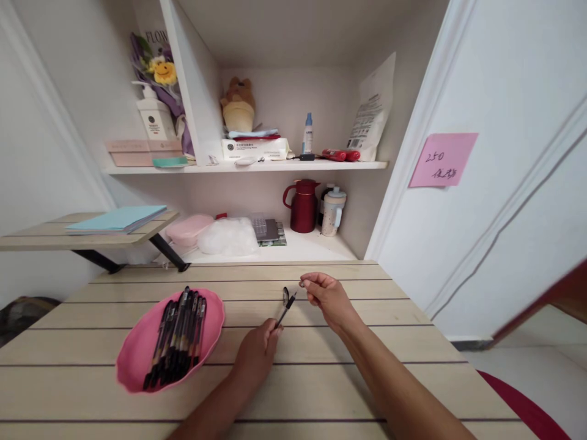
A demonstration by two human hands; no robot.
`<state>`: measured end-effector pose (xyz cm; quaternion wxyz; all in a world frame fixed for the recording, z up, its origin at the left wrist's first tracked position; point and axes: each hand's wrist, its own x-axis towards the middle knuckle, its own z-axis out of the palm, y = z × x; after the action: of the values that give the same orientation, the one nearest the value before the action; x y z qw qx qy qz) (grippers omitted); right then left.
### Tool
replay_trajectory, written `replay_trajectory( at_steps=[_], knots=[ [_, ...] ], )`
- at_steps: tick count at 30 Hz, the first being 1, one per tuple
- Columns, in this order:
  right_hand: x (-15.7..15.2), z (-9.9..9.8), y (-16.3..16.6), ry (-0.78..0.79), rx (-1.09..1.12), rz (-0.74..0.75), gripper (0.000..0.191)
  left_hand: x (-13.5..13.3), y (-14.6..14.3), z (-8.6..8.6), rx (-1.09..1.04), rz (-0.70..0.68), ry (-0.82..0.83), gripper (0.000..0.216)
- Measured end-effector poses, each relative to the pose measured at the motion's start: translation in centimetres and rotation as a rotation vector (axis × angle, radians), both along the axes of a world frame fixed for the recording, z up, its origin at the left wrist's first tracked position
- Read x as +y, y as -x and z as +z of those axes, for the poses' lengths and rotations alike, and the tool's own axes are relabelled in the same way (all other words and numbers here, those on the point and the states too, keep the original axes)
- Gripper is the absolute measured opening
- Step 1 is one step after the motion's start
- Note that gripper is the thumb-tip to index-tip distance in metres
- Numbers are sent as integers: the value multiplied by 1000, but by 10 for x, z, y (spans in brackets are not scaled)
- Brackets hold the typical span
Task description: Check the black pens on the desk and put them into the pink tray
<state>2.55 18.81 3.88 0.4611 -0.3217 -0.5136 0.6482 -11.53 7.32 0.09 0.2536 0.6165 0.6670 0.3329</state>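
Note:
My left hand [255,357] is closed round a black pen [285,313], its tip pointing up and away over the wooden table [367,342]. A small dark pen cap [285,296] sits just beyond the tip. Beside the cap is my right hand [326,296], its fingers pinched together; I cannot make out whether anything is between them. Left of my hands lies a pink oval tray [137,360] with several black pens [177,336] in it.
Behind the table is a white shelf niche with a red jug [302,205], a white cup [333,211], a pink box [189,228] and a plastic bag [228,236]. A side shelf [55,235] carries a blue folder [117,219]. A pink note [443,159] hangs on the right wall.

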Motion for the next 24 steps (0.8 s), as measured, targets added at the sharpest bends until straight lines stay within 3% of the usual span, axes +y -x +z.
replay_trajectory(
  at_steps=[8,14,18,24],
  knots=[
    [-6,-1,4,-44,-89,44,22,1,2,-3,4,-12,-13,28],
    [-13,-1,6,-28,-67,77,32,0,2,-2,16,-10,-30,26],
    [-12,-8,4,-7,-121,180,24,0,1,-1,20,-13,-25,26],
    [-10,-12,4,28,-122,182,20,1,2,-4,27,-27,-30,27]
  ],
)
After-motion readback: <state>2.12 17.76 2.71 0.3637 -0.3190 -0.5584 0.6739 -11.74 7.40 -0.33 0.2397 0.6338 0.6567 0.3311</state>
